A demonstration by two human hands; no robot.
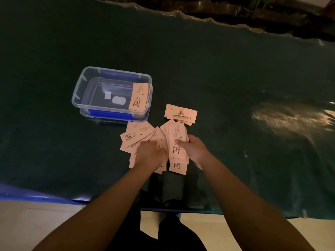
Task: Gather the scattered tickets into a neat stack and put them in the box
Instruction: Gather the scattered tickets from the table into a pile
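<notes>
Both hands crowd the fanned tickets together beside the box, left hand pressing flat, right hand fingers clamped on a bundle to square it.

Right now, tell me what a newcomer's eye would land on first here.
The fan of pink tickets at the centre of the dark table, with the left hand pressing on them and the right hand gripping a bundle. Next, the clear box with blue latches to the left, one ticket leaning inside it.
</notes>
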